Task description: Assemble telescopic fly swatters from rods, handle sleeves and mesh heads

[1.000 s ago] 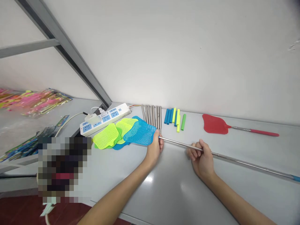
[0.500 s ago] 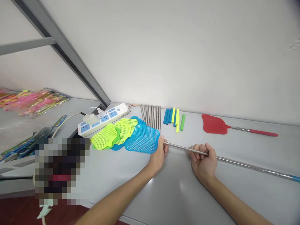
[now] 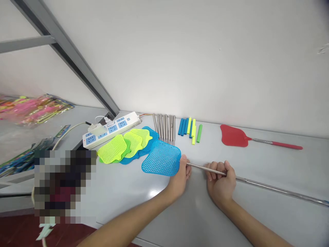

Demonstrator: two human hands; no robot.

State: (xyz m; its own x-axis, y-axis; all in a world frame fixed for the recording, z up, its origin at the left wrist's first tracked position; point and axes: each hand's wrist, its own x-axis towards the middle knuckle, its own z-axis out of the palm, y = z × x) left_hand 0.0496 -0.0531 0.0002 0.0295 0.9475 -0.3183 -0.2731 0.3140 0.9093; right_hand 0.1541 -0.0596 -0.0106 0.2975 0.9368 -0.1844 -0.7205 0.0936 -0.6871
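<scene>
A blue fly swatter [image 3: 161, 158] with a long, extended metal rod is held across the table by both hands. My left hand [image 3: 180, 176] is closed at the joint of the mesh head and the rod, its thumb along the head's edge. Further right, my right hand [image 3: 221, 180] has its fingers wrapped round the middle of the rod. The rod's far end runs to the right edge, where a bit of blue grip shows. Left of the held head lie yellow, green and blue swatter heads [image 3: 112, 149], overlapping in a pile.
Several metal rods [image 3: 164, 128] lie side by side behind the heads. Blue, yellow and green grip tubes [image 3: 189, 127] lie to their right. A red fly swatter [image 3: 234, 136] rests near the wall. At left are a power strip [image 3: 113, 128] with plugs and bagged goods [image 3: 38, 109].
My left hand and the blue head have moved slightly right and toward me, apart from the rods behind. The rod's far end has slid further out at the right edge.
</scene>
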